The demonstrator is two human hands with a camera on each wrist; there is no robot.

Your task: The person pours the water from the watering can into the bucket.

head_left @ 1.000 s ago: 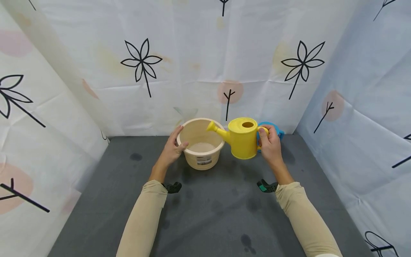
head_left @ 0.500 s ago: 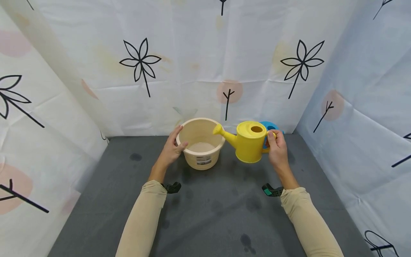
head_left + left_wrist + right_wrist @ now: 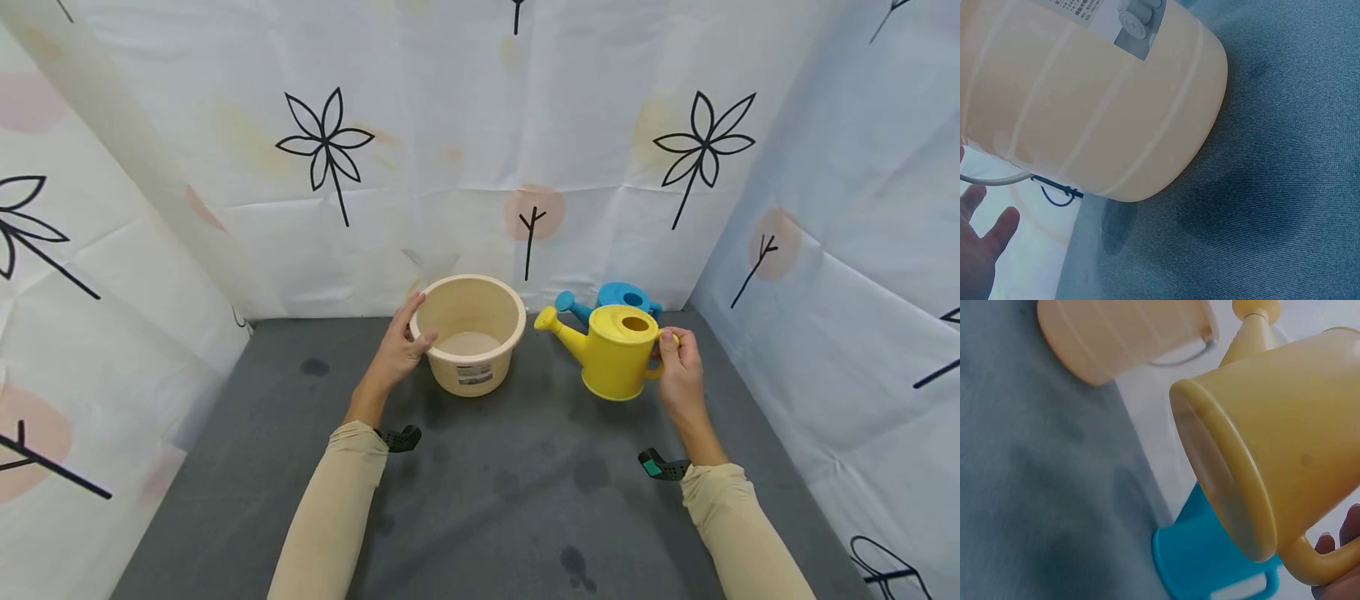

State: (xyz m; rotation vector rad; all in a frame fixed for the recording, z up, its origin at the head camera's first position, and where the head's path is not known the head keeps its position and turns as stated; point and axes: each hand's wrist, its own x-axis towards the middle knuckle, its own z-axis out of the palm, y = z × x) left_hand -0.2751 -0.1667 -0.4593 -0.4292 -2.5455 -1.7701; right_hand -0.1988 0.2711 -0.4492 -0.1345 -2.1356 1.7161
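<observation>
My right hand (image 3: pixel 681 375) grips the handle of a yellow watering can (image 3: pixel 618 354), its spout pointing left. In the right wrist view the can's underside shows, and it is raised above the table. A cream plastic bucket (image 3: pixel 474 367) with a label on its front stands upright at the back middle of the table. My left hand (image 3: pixel 397 346) is at the bucket's left side, thumb near the front rim and fingers spread along the outside. In the left wrist view those fingers (image 3: pixel 1002 231) are straight and apart, beside the bucket's wire handle (image 3: pixel 997 180).
Behind the yellow can stands a blue watering can (image 3: pixel 621 293), partly hidden by it. The dark grey table (image 3: pixel 480 500) has a few damp-looking spots. White printed cloth walls (image 3: pixel 450 125) enclose its back and sides.
My right hand has moved right and towards me with the yellow watering can, away from the bucket. More of the blue can now shows. My left hand has stayed at the bucket.
</observation>
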